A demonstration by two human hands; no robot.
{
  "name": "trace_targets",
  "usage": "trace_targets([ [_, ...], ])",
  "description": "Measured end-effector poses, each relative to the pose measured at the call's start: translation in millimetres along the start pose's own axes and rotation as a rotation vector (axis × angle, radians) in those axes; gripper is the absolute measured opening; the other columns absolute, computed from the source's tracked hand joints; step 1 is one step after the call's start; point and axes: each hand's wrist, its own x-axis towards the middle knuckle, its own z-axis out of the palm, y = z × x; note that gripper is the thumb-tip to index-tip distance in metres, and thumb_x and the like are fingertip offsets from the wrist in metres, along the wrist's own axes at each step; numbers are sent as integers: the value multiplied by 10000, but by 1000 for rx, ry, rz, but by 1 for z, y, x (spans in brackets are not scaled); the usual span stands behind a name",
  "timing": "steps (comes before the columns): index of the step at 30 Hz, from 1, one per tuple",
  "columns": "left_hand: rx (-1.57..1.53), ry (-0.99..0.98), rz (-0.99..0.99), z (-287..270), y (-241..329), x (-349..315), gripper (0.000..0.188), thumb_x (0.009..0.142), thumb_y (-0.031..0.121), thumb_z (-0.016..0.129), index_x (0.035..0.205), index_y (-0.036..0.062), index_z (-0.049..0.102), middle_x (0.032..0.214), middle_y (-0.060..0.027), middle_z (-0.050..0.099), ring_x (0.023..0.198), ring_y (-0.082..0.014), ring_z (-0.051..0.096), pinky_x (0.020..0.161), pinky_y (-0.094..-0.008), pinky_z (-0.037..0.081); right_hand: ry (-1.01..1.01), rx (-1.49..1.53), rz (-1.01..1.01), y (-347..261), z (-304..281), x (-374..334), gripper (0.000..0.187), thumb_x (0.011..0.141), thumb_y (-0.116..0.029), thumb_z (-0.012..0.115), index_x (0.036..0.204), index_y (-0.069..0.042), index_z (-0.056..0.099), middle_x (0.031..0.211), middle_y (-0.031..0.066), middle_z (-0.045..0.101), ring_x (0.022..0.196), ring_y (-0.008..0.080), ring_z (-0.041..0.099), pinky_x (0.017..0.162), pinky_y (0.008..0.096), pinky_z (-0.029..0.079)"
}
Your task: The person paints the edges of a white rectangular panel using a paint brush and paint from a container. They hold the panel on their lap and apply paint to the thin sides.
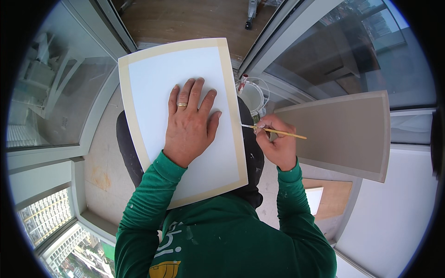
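A white board (153, 83) edged with cream masking tape rests across my lap. My left hand (192, 123) lies flat on its white middle, fingers spread, a ring on one finger. Just off the board's right edge, my right hand (278, 141) pinches a thin paintbrush (292, 135) with a yellow wooden handle. The brush's pale tip points left and sits at or very near that edge; whether it touches I cannot tell.
Beyond my right hand stands a white bucket (251, 96) with a red-handled tool in it. A large grey-brown panel (343, 134) leans at the right. Below it lies a brown board (331, 199) with a white piece. Glass doors (320, 51) frame both sides.
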Motion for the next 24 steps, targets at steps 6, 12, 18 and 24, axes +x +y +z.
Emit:
trace_targets([
  [6,-9,2,5,0,0,-1,445,966,225,718,1379,76,648,1538,-203,512,1480,-394,452,1267,-590,292,60,6,8,-2,0,2,149,867,55,692,990,-25,664,825,36,718,640,68,572,598,245,484],
  [12,-8,4,7,1,0,0,441,965,228,718,1372,74,647,1534,-204,514,1477,-394,454,1264,-592,295,42,29,18,0,1,0,141,867,53,693,984,-22,667,826,36,717,640,66,567,597,244,483],
  [18,-11,6,11,0,0,0,443,966,231,719,1373,73,643,1531,-207,513,1477,-395,450,1263,-592,294,18,53,35,-1,-1,-3,141,864,56,687,980,-20,664,826,37,713,647,64,559,599,244,482],
  [24,-31,7,20,2,0,1,439,971,232,717,1371,67,642,1531,-210,511,1481,-396,444,1262,-596,290,56,17,-10,-6,0,3,145,856,62,682,973,-20,660,815,33,704,647,63,558,599,239,477],
])
